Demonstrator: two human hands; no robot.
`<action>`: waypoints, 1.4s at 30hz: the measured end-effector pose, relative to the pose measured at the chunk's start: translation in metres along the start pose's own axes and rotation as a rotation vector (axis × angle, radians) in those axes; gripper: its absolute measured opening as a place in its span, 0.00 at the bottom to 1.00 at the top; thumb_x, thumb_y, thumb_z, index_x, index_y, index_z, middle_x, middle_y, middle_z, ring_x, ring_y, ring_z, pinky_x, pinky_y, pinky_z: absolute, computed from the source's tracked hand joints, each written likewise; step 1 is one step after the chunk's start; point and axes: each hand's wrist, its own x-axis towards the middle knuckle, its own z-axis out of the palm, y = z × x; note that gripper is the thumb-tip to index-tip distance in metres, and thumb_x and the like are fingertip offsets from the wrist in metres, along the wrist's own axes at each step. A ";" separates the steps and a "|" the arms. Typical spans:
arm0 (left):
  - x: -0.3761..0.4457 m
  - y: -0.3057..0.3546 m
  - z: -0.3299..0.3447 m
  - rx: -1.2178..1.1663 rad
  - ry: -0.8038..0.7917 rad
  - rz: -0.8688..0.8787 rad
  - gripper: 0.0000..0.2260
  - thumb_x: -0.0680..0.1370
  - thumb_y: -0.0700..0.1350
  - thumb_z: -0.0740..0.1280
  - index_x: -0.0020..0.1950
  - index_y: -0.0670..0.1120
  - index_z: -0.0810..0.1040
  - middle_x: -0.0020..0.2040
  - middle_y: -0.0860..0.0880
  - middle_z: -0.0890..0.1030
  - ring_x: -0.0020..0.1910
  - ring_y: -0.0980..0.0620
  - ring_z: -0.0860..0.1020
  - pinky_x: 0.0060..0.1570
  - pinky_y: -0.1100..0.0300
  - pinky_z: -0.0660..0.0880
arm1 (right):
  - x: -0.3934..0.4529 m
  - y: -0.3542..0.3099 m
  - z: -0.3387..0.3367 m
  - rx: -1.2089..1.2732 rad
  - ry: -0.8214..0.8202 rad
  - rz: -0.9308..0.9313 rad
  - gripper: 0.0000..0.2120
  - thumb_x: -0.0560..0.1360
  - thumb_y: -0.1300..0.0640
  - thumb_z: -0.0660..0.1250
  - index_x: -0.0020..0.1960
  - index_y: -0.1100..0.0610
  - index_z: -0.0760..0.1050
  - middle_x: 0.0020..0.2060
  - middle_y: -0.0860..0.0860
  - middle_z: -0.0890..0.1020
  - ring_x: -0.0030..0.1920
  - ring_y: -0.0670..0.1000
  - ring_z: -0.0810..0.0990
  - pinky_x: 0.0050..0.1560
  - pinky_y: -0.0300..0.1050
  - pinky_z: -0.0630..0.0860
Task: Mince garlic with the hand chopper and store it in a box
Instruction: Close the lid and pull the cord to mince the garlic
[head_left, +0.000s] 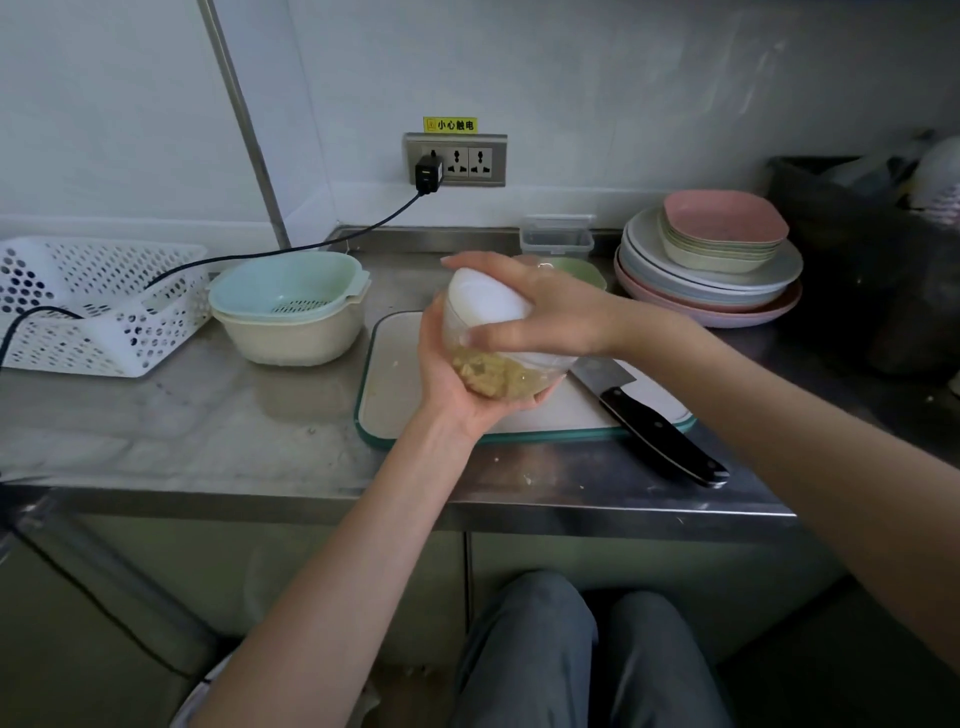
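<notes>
Fingers of both hands curled around the tilted hand chopper (496, 332): left hand (457, 384) beneath, right hand (540, 306) on top.

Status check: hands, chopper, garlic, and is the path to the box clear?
Left hand cups chopper from below; right hand grips its white lid. Garlic minced inside, chopper tilted above cutting board. Box by the wall, lid on; green bowl before it.

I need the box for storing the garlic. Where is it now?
In the head view, the clear lidded box stands at the back of the steel counter, against the wall, right of centre, just left of the stack of plates and behind the green bowl.
</notes>
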 end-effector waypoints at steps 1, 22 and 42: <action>-0.002 0.001 -0.001 0.030 -0.040 -0.041 0.28 0.68 0.67 0.61 0.51 0.46 0.83 0.51 0.41 0.82 0.56 0.37 0.78 0.58 0.39 0.71 | -0.003 -0.001 -0.002 -0.053 -0.018 -0.031 0.32 0.69 0.38 0.69 0.67 0.28 0.58 0.59 0.51 0.71 0.62 0.55 0.69 0.66 0.51 0.66; 0.002 0.004 0.006 0.082 -0.094 -0.007 0.30 0.63 0.64 0.63 0.56 0.46 0.80 0.51 0.39 0.81 0.51 0.35 0.79 0.53 0.38 0.73 | -0.002 0.001 -0.012 -0.117 -0.078 -0.129 0.33 0.65 0.27 0.57 0.68 0.30 0.59 0.61 0.49 0.69 0.64 0.53 0.67 0.66 0.51 0.65; 0.013 0.014 -0.012 0.175 0.200 0.396 0.20 0.77 0.59 0.59 0.54 0.44 0.80 0.46 0.44 0.83 0.47 0.45 0.82 0.51 0.50 0.77 | 0.017 0.012 0.019 0.209 0.101 0.062 0.48 0.56 0.33 0.74 0.70 0.32 0.54 0.68 0.48 0.66 0.68 0.54 0.64 0.68 0.56 0.65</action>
